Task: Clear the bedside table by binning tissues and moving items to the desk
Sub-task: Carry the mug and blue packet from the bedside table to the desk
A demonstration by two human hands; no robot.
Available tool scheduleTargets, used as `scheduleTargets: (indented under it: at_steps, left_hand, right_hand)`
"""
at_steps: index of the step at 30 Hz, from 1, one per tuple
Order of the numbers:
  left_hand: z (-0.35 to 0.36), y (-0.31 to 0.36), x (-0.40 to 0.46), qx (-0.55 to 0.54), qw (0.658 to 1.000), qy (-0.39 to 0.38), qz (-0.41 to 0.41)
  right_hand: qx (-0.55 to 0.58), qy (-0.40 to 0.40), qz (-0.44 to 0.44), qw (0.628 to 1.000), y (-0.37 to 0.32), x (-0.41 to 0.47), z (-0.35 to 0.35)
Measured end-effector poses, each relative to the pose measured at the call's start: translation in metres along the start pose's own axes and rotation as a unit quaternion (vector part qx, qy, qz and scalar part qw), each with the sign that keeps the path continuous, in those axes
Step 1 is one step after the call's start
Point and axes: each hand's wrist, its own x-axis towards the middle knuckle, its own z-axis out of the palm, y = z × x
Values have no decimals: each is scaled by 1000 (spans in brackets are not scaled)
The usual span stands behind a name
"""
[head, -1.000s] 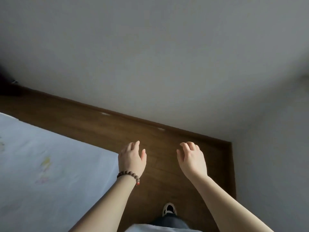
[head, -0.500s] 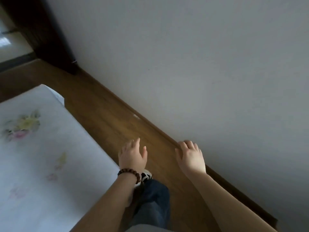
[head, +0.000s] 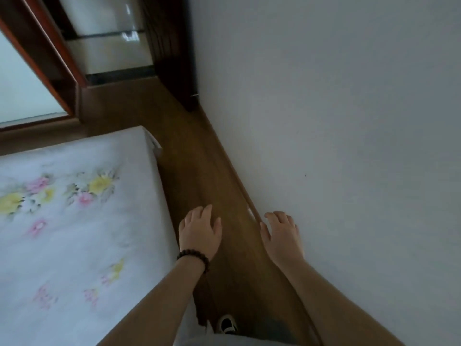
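My left hand (head: 199,233), with a dark bead bracelet on its wrist, hovers palm down over the wooden floor, fingers loosely curled and holding nothing. My right hand (head: 283,237) hovers beside it near the wall, also relaxed and holding nothing. No bedside table, tissues, bin or desk is in view.
A bed with a white flowered sheet (head: 74,221) fills the left. A narrow strip of wooden floor (head: 199,158) runs between the bed and the white wall (head: 349,121) toward a dark doorway (head: 172,58). My shoe (head: 227,324) shows at the bottom.
The view has swung left from the room corner to look along the floor strip toward the doorway. Both hands stay held out in front, holding nothing.
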Motion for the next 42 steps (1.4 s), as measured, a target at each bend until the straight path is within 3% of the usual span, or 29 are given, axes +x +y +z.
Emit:
scheduleTargets:
  at_steps: [19, 28, 42]
  left_hand:
    - [-68, -19, 406, -19, 975, 102, -194]
    - [-116, -89, 573, -23, 956, 134, -259]
    - [-252, -267, 833, -35, 922, 151, -355]
  right_hand:
    - [-30, -23, -239, 970, -118, 501, 8]
    - [-6, -54, -324, 944, -233, 668, 64]
    - [2, -54, -374, 926, -497, 958, 107]
